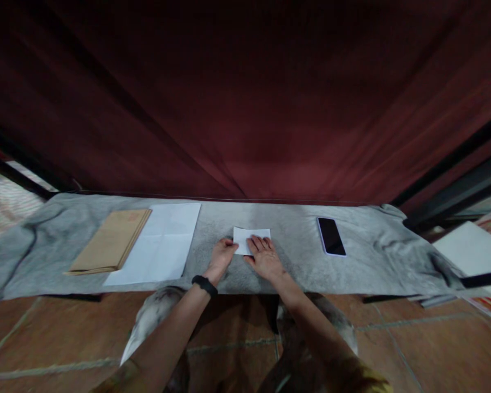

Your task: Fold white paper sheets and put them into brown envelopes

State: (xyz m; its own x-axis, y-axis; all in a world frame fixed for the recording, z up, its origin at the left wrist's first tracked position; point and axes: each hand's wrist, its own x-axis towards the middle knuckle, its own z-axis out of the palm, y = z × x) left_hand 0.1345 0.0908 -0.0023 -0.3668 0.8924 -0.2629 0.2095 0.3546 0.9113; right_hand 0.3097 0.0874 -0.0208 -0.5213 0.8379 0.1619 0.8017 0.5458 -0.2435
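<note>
A small white sheet of paper [242, 236], seemingly folded, lies on the grey cloth in front of me. At its left edge my left hand [221, 254] has its fingers closed, with the thumb and fingertips gripping the lower left side. My right hand [265, 258] rests flat across the paper's right half, fingers stretched out and covering part of it. A dark band circles my left wrist.
The grey cloth [294, 273] covers a narrow table. Brown envelopes [112, 240] overlap larger white sheets [167, 240] on the left. A phone [331, 237] lies at the right. A dark red curtain [270, 136] hangs behind the table, between dark metal bars.
</note>
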